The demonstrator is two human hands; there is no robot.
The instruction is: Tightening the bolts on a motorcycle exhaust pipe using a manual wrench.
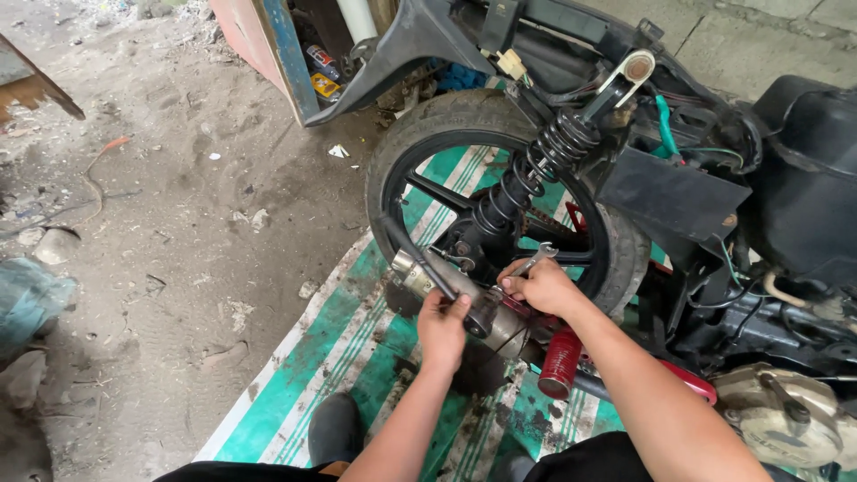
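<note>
Nearest the camera: dark shoe (335, 428) planted on a green and white striped mat (303, 366), greasy and stained, spread over the dirt floor (178, 223)

Just past that, left hand (444, 326) with fingers clenched round the near end of a long black tool handle (420, 259), which slants up and left across the silver exhaust end (412, 268). Right hand (540, 287) just beside it on the right, fingers pinched on a small silver spanner (536, 261), head sitting low at the wheel hub, close to the bottom of the shock. Can't tell exactly which bolt it's on, hidden behind the knuckles

Red cylinder (561, 361) lying near and right of the hands, under the right forearm

Further on: black coil spring shock (527, 174) running up and right from the hub, rear wheel (420, 125) with black spokes around it, stripped motorbike frame and loose wires to the right

Looks like the fastener-working stage down at the hub, one tool holding and one turning, probably. Loosening or tightening, can't say. Tight spot between spokes and exhaust, so any more turning calls for short swings and a steady brace from the left
</note>
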